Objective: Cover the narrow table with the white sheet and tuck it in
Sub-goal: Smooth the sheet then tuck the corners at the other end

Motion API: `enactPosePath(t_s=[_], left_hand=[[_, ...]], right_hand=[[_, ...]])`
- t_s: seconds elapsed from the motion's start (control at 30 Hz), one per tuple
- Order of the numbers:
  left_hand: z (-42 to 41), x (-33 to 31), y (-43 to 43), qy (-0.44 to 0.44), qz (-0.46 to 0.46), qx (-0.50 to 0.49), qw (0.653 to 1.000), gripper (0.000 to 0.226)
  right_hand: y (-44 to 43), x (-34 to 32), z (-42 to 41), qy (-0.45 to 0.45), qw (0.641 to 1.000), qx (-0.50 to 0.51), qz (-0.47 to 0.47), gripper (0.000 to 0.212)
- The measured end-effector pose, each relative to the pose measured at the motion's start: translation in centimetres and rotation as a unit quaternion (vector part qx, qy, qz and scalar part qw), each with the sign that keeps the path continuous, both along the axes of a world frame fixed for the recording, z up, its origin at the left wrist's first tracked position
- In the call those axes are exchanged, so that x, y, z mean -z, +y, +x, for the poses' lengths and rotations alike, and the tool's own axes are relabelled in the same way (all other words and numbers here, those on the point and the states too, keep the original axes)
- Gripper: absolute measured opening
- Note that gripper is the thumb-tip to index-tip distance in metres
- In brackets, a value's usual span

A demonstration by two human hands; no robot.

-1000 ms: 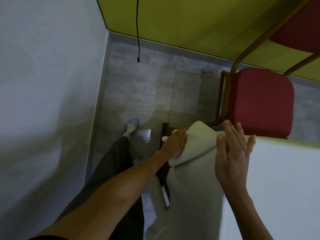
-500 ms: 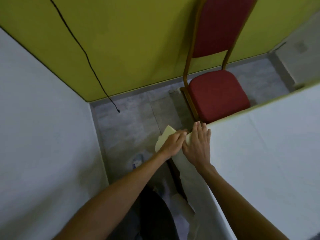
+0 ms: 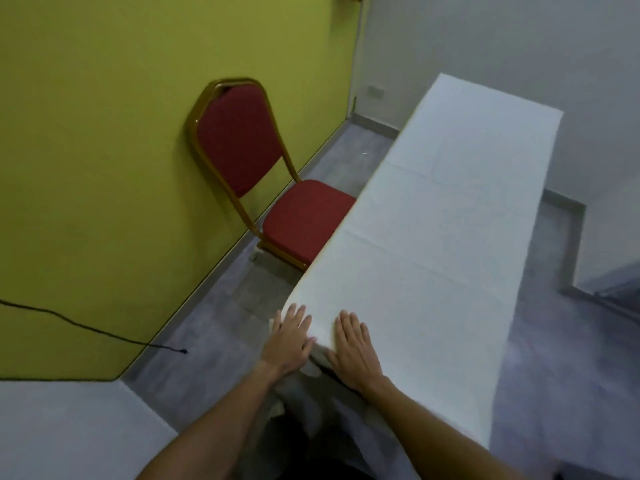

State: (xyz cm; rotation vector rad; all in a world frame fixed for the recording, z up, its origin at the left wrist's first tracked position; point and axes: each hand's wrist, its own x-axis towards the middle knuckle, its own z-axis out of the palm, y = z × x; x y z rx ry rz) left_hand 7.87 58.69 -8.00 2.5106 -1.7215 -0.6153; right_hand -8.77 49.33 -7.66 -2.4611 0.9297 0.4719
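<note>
The white sheet [image 3: 440, 237] lies flat along the whole top of the narrow table, with faint fold creases across it. It hangs over the near end, where a dark strip of the table [image 3: 330, 370] shows under the fabric. My left hand [image 3: 289, 337] rests flat, fingers spread, on the near left corner of the sheet. My right hand [image 3: 351, 349] lies flat on the sheet beside it, palm down. Neither hand grips the fabric.
A red padded chair [image 3: 304, 220] with a gold frame stands against the yellow wall, its seat partly under the table's left edge. A black cable [image 3: 104, 332] hangs on the yellow wall at the left. Grey tiled floor runs along both sides of the table.
My view has lifted from the table corner to its full length. Both hands went from bunching the sheet at the corner to lying flat and open on it.
</note>
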Motion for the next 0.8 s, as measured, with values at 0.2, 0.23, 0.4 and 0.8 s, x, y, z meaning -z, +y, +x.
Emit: enactPosePath(t_s=[0.2, 0.23, 0.4, 0.8], left_hand=[[-3.6, -0.7, -3.8, -0.012, 0.048, 0.098, 0.994, 0.071], [-4.4, -0.7, -4.4, -0.014, 0.050, 0.106, 0.993, 0.071], [-8.0, -0.9, -8.1, -0.022, 0.030, 0.196, 0.980, 0.067], [-4.6, 2.2, -12.6, -0.013, -0.032, 0.273, 0.961, 0.062]], right_hand=[[-1.8, 0.2, -5.2, 0.001, 0.997, 0.077, -0.022, 0.084], [-2.1, 0.4, -6.3, 0.003, 0.995, 0.090, -0.032, 0.082], [-3.4, 1.3, -11.6, 0.018, 0.982, 0.174, -0.072, 0.068], [-5.0, 3.9, -3.9, -0.023, 0.957, 0.252, -0.142, 0.064]])
